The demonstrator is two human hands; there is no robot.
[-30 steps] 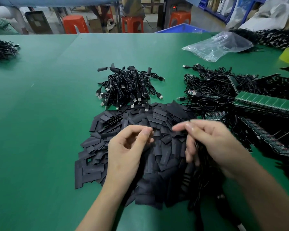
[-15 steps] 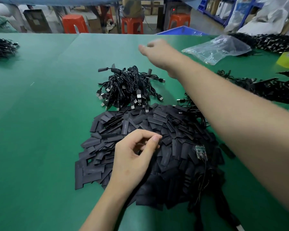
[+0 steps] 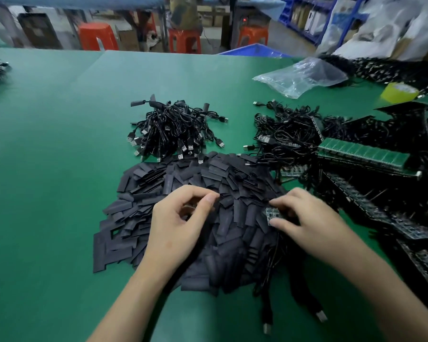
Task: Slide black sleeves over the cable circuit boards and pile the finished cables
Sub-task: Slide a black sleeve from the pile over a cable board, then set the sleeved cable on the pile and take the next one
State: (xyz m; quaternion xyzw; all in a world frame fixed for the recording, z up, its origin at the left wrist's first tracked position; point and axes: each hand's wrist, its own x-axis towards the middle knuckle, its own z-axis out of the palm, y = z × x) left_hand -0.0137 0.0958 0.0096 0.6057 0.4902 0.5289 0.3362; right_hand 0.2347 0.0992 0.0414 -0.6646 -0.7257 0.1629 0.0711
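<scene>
One circuit board [image 3: 272, 214] pinched, no sleeve on it yet.
My right hand [image 3: 309, 218] pinches it between thumb and fingertips. My left hand [image 3: 181, 223] curls just beside it over the black sleeves [image 3: 183, 178]; whether it holds one I cannot tell. I'd squeeze a sleeve open and feed the board in square. The finished cables [image 3: 173, 129] lie beyond the left hand.

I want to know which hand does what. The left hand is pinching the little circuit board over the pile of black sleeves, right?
Not quite: the head view shows the right hand pinching the little circuit board over the pile of black sleeves. The left hand is curled beside it, with no board in it.
</scene>
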